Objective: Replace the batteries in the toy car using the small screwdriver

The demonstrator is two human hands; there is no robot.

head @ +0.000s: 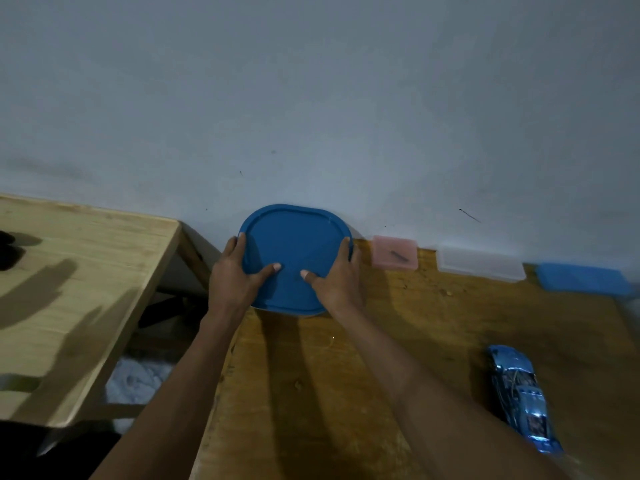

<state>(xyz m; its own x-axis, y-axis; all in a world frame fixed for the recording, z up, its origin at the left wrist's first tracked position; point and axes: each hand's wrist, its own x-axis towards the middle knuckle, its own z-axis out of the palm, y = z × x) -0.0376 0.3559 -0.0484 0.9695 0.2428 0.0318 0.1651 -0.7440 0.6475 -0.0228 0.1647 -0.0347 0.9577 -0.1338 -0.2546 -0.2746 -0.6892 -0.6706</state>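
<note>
Gripping the blue lid (pixel 294 258) at the far edge of the bench (pixel 346 393), both your hands are occupied: your left hand (pixel 235 275) curls its fingers round the lid's left rim with the thumb pressed flat on top, and your right hand (pixel 337 277) does the same on the right rim. I judge you are opening or lifting a container that sits against the wall; what lies under the lid is hidden.

The toy car (pixel 521 398) lies well apart from both hands, near you and to the right, on the bench. Its long axis runs from far-left to near-right, roughly along the line of your right forearm, so your right hand is the nearer one to reach it.

Just right of the lid, against the wall, sits a pink box (pixel 394 253) with a small dark thing inside; whether that is the screwdriver I cannot tell. Further right are a clear box (pixel 481 263) and a blue box (pixel 585 278). No batteries are in sight. The battery work looks not yet begun.
</note>
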